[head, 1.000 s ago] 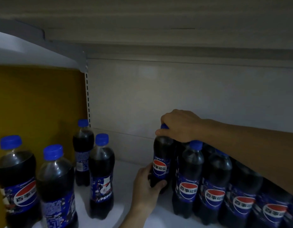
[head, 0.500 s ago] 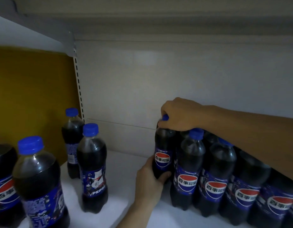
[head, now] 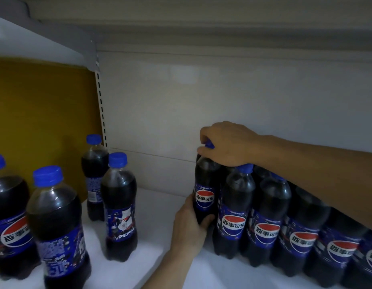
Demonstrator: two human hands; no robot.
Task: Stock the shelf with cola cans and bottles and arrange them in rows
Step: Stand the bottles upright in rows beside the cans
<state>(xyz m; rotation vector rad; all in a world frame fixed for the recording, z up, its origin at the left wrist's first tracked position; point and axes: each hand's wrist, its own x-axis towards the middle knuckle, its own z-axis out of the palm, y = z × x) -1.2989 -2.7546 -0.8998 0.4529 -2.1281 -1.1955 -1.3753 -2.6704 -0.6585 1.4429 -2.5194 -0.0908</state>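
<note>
Held bottle [head: 204,184]: dark cola, standing on the white shelf [head: 158,213] at the left end of the row [head: 268,217].
Right hand [head: 229,146]: I am watching it gripping the blue cap [head: 210,145].
Left hand [head: 190,226]: wrapping the lower body.
Row: full cola bottles, labels facing out.

The white shelf board [head: 156,222] carries a tight row of dark plastic cola bottles [head: 268,222] (blue caps) at lower right. Four loose bottles [head: 120,207] stand scattered at lower left.

Dark cola bottles [head: 234,207], blue caps; yellow panel [head: 43,126].
</note>
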